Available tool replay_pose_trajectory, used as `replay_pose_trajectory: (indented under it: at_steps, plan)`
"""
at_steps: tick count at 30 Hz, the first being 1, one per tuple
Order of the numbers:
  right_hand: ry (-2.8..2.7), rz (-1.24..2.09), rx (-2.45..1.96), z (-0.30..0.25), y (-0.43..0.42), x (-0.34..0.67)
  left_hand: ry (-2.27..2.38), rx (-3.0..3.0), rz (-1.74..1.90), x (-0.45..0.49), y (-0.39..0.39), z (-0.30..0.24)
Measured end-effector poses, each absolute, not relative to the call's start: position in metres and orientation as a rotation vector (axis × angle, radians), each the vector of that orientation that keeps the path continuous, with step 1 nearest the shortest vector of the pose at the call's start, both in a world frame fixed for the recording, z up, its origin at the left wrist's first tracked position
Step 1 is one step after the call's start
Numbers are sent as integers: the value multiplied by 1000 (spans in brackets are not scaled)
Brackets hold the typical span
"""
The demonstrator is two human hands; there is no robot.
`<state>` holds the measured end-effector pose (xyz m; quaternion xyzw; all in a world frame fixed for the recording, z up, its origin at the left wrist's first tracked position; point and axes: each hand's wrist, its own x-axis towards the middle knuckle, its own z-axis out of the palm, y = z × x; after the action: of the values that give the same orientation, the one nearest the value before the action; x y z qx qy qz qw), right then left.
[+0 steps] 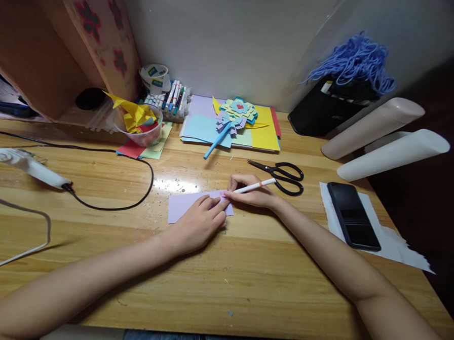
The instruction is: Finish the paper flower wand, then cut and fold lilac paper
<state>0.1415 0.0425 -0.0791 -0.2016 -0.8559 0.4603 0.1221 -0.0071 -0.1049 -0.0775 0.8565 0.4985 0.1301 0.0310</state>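
Observation:
A strip of lilac paper (181, 208) lies flat on the wooden table in front of me. My left hand (201, 222) rests on it with the fingers stretched out, pressing it down near its right end. In my right hand (254, 193) is a white marker pen (253, 186) with a red band, its tip down at the paper's right end. A small pink patch shows beside the tip, partly hidden by my fingers. Just beyond my right hand lie black-handled scissors (282, 175), blades pointing left.
Behind are a paper flower (238, 112) on coloured sheets (267, 134), a tub of paper scraps (138, 122) and several markers (173, 97). To the left lies a white glue gun (33, 167) with a black cord. A phone (352, 214) and two white tubes (395, 153) are at right.

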Motion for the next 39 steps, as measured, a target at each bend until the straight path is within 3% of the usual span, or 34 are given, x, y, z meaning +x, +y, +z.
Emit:
replay_pose_trajectory:
  at_steps: [39]
  plan:
    - [-2431, 1278, -669, -82, 43, 141, 1529, 2652, 373, -7, -106, -76]
